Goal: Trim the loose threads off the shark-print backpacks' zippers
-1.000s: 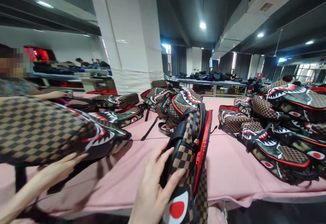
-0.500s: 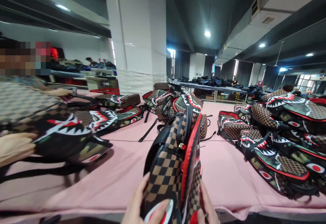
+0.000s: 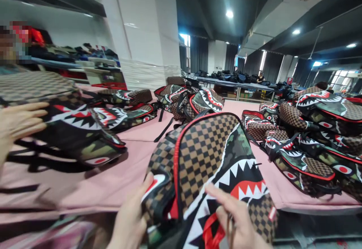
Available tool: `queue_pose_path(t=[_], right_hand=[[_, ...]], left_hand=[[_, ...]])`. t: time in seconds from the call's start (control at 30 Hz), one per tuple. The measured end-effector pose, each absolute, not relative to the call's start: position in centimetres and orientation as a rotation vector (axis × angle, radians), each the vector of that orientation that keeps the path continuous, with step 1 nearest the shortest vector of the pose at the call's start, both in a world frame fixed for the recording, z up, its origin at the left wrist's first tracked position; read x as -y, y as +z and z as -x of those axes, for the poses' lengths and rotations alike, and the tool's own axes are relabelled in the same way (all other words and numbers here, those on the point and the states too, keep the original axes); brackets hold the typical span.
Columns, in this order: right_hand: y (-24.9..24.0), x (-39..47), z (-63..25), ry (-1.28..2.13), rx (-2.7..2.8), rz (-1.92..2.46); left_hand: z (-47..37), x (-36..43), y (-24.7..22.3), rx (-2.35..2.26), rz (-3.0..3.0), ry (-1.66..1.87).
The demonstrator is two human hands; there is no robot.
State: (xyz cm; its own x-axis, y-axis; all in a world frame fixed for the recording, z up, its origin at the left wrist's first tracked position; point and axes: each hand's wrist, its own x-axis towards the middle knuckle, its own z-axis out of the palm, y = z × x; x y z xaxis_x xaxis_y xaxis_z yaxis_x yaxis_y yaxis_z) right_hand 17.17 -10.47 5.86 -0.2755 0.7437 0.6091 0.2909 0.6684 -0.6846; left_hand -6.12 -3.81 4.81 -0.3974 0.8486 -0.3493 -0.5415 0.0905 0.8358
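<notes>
- Brown-checked backpack (image 3: 203,162), lower centre: left hand (image 3: 130,215) clasps its side, probably to steady it.
- Right hand (image 3: 239,219): index extended over its front; grip unclear (other fingers curled).

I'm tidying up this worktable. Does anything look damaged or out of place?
No damage or spill stands out. Slightly untidy: a black strap trails loose over the pink cloth, beyond and left of the nearest backpack.

Smooth leather-look backpack (image 3: 203,151), matt cloth table cover (image 3: 104,183)
</notes>
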Motion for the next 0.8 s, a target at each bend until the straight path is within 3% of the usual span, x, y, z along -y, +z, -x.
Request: queue_pose_path(t=[0.17, 0.4, 0.6, 0.8], right_hand=[[1.2, 8.9, -24.0, 0.764, 1.655, 1.151], [-9.2, 7.9, -34.7, 0.707, 1.266, 1.585], [-14.0, 9.1, -36.2, 1.012, 0.855, 1.477], [-15.2, 7.5, -36.9, 1.08, 0.708, 1.333]], left_hand=[[11.8, 1.7, -3.0, -1.362, -0.314, 1.44], [12.0, 9.6, -12.4, -1.416, -0.172, 1.17], [8.5, 12.9, -13.8, -1.404, -0.053, 1.07], [8.2, 12.7, -13.4, -1.488, -0.293, 1.236]])
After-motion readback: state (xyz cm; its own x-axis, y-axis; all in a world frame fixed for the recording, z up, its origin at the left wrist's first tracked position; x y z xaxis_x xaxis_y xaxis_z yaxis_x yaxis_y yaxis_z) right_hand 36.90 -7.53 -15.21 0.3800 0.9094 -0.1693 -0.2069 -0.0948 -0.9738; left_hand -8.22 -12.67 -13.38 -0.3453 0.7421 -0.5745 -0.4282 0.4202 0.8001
